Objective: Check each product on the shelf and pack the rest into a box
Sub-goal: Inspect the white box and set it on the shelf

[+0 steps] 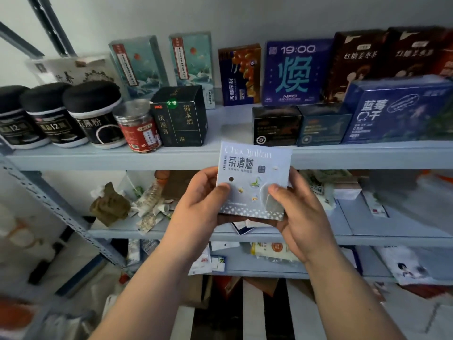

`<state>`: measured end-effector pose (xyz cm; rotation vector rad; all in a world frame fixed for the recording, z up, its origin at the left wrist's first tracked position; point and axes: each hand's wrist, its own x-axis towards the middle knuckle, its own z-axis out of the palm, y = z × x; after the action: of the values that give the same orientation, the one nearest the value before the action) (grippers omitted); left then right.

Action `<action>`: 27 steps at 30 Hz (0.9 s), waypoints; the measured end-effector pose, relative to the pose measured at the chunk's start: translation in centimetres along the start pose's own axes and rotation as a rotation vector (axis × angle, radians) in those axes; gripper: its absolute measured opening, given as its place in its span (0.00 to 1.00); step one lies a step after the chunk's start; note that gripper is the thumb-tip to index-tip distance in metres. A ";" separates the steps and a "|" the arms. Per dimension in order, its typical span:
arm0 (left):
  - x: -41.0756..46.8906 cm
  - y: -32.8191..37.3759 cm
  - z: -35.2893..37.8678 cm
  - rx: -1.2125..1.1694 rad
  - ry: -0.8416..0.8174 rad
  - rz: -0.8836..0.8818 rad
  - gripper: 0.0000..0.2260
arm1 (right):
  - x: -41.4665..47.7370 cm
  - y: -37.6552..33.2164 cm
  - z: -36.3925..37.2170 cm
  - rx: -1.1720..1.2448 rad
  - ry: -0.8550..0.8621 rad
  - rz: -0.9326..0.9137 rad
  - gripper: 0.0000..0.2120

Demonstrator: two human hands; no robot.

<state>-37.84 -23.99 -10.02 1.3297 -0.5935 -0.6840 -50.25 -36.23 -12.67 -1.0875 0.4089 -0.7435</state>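
Note:
A pale blue tea box (253,173) with dark Chinese lettering is held upright in front of the top shelf (110,158). My left hand (198,200) grips its left edge, thumb on the front face. My right hand (301,209) grips its lower right corner, thumb also on the front. On the shelf behind stand three black-lidded jars (94,114), a clear jar with a red label (138,127), a dark green box (180,116), two small dark boxes (277,125), a large blue box (397,110) and, at the back, a purple "19:00" box (295,72).
There is a gap on the shelf between the dark green box and the small dark boxes. The lower shelves (269,238) hold loose packets, wrappers and a crumpled brown bag (110,204). A slotted metal upright (56,209) runs down the left side.

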 end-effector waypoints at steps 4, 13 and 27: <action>-0.1 -0.7 2.8 0.110 0.071 0.065 0.13 | 0.0 -0.9 -3.1 0.049 -0.041 0.026 0.25; -0.9 -2.4 6.1 0.343 0.211 0.175 0.10 | 0.0 -1.7 -6.9 0.163 -0.085 0.116 0.21; -0.9 -2.6 6.5 0.235 -0.003 0.041 0.33 | -0.4 -1.8 -7.0 -0.082 -0.264 -0.103 0.20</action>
<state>-43.51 -27.86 -11.67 1.5295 -0.7187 -0.5962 -55.62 -40.95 -14.04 -1.2736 0.1602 -0.6668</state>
